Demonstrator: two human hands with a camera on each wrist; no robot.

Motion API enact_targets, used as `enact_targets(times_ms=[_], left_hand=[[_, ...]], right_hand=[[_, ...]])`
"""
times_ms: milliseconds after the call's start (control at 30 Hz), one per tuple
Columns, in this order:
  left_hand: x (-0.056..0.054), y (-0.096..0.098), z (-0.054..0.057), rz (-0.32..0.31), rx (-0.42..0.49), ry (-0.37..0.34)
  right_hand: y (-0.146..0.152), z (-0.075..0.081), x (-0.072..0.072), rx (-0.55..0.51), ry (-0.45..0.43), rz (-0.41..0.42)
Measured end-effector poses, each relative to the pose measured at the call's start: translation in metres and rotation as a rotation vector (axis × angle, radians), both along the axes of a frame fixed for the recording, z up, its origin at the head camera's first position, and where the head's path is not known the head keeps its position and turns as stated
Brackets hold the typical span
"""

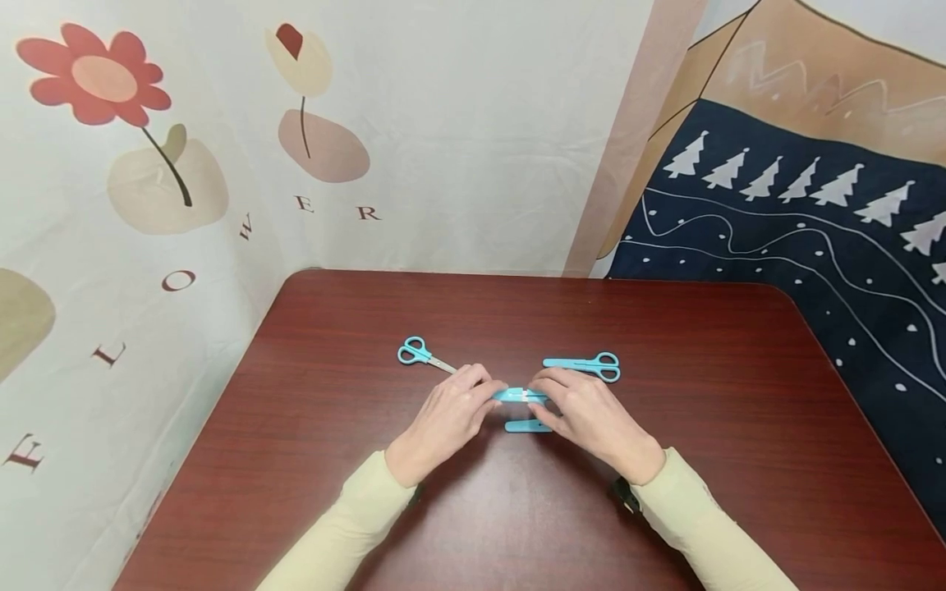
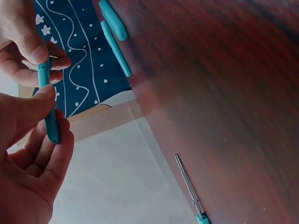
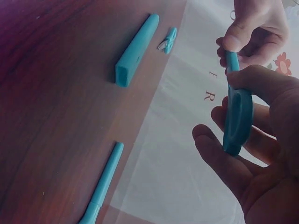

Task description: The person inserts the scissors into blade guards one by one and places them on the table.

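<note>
Both hands hold one pair of light-blue scissors (image 1: 535,397) above the table. My left hand (image 1: 451,414) pinches its blade cover (image 2: 51,122) between thumb and fingers. My right hand (image 1: 597,420) grips the handle loops (image 3: 240,119). A small pale gap shows between cover and handles in the head view. Beyond the left hand lie uncovered scissors (image 1: 415,351), their metal blades pointing toward that hand. Behind the right hand is a covered pair of scissors (image 1: 584,364). A loose blade cover (image 1: 526,426) lies nearer the body, partly hidden by the right hand.
The dark red wooden table (image 1: 325,492) carries all these things. A white cloth with flower prints (image 1: 458,148) hangs behind and to the left. On the right hangs a navy cloth with white trees (image 1: 739,213). Dark bands show at both wrists.
</note>
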State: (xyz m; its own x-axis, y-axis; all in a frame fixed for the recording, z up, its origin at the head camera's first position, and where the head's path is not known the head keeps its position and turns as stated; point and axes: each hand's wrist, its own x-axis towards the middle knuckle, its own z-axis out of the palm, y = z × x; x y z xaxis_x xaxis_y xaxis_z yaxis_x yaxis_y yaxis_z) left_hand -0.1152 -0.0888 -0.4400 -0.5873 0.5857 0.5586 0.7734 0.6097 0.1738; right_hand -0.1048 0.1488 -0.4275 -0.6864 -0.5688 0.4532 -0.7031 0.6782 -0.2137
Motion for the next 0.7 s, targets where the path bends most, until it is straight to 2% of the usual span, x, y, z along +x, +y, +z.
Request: enact_targets(times_ms=[167, 700], left_hand=[[-0.0005, 0.0008, 0.0005, -0.010, 0.006, 0.024], [-0.0014, 0.0042, 0.0038, -0.017, -0.015, 0.038]], right_hand=[[0.0001, 0.0005, -0.0011, 0.002, 0.007, 0.020], [0.0000, -0.0031, -0.0053, 0.005, 0.029, 0.044]])
